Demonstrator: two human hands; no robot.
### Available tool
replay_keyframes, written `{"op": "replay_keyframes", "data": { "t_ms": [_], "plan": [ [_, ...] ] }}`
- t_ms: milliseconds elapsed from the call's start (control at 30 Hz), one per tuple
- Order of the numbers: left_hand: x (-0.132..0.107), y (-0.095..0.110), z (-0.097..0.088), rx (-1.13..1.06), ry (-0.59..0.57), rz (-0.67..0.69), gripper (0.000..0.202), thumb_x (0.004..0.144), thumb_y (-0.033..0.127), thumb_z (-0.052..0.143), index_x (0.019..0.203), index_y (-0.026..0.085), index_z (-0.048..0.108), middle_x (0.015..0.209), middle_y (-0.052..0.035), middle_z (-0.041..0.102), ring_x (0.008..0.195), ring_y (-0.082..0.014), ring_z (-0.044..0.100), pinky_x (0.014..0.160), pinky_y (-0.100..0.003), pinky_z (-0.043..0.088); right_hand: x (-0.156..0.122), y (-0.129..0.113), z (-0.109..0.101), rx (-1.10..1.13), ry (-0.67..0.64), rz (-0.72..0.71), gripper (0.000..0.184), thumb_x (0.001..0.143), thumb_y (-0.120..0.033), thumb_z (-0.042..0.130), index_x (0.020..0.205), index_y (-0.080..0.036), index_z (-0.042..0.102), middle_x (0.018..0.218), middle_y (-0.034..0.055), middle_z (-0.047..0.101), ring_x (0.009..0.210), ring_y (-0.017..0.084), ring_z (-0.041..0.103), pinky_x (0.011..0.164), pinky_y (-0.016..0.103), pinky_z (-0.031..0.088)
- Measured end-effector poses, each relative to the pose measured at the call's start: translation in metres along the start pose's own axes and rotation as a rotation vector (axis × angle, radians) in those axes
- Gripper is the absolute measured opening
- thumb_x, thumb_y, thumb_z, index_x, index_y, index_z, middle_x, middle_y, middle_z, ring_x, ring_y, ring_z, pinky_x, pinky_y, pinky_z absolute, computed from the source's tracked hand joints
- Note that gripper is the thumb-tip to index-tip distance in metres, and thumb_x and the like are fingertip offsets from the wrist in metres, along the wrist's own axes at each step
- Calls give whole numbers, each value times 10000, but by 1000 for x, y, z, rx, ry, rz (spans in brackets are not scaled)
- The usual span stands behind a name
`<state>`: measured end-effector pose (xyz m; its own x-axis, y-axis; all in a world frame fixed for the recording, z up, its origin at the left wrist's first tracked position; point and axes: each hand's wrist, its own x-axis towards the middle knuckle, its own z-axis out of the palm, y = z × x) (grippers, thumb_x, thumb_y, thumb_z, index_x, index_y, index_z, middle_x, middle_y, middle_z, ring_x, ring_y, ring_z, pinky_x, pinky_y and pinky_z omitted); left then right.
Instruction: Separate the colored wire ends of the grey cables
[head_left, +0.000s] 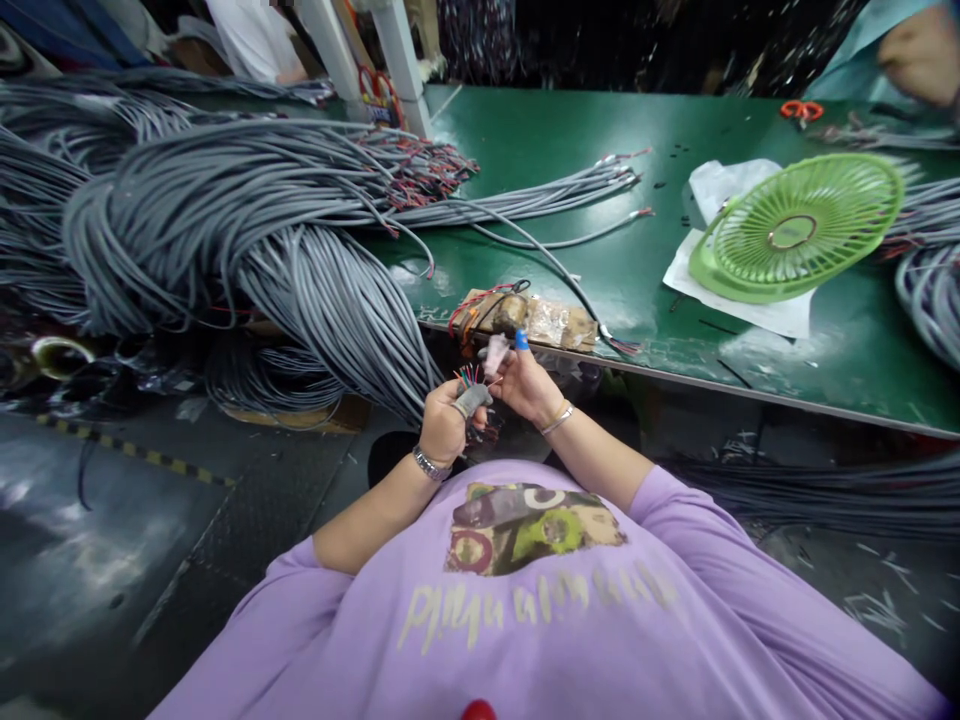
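My left hand (pixel 444 425) is closed around a cable end whose thin coloured wires (pixel 469 375) fan out above the fingers. A grey cover wraps its thumb. Just to the right, my right hand (pixel 527 388) is held close to these wires, fingers drawn together, with a blue cover on one fingertip and a whitish cover on another. What its fingertips pinch is too small to make out. Beyond the hands, at the table edge, a board (pixel 577 328) carries a taped lump and red wires. One grey cable end (pixel 611 335) with bare coloured wires lies beside it.
A large bundle of grey cables (pixel 187 210) covers the left of the green table (pixel 540 130) and hangs over its edge. A green fan (pixel 795 232) stands at the right on white paper. Orange-handled scissors (pixel 801 110) lie near another person's arm (pixel 922 55).
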<state>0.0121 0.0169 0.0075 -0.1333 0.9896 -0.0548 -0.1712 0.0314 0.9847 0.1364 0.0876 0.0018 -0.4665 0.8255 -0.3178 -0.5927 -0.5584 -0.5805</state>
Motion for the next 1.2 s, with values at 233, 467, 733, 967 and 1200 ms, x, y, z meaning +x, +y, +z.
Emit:
{"op": "replay_keyframes", "data": {
  "t_ms": [233,467,733,967,1200],
  "plan": [
    [-5,0,-15,285,50,326,166,775,329,668,709,178,683,532,7,630,464,-103,553,486,-220,438,-5,-6,-3,-45,-63,52,507,870,-665,507,844,-176,640,727,13,634,586,95,515,540,212,431],
    [8,13,-15,689,199,511,122,690,282,715,606,220,651,551,0,572,545,-130,516,620,-263,433,-5,1,3,-111,-5,-172,405,769,-569,700,791,-172,623,678,-20,579,539,67,432,499,199,365],
    [13,9,-12,830,142,595,166,679,270,693,551,227,595,518,-13,511,531,-157,477,615,-292,391,1,14,-2,-282,99,-281,555,749,-728,595,717,-175,629,637,-1,569,570,92,466,533,219,388],
    [11,5,-14,791,115,541,184,653,274,698,533,231,565,512,-8,478,551,-165,479,623,-295,380,6,9,10,16,61,-118,448,770,-620,674,794,-175,632,677,-11,612,588,89,499,531,209,389],
    [7,2,-18,764,105,537,137,638,250,716,558,225,607,533,-8,526,544,-150,488,617,-289,391,3,14,6,40,44,-73,508,789,-695,591,781,-188,614,669,-8,605,582,100,500,526,214,392]
  ]
}}
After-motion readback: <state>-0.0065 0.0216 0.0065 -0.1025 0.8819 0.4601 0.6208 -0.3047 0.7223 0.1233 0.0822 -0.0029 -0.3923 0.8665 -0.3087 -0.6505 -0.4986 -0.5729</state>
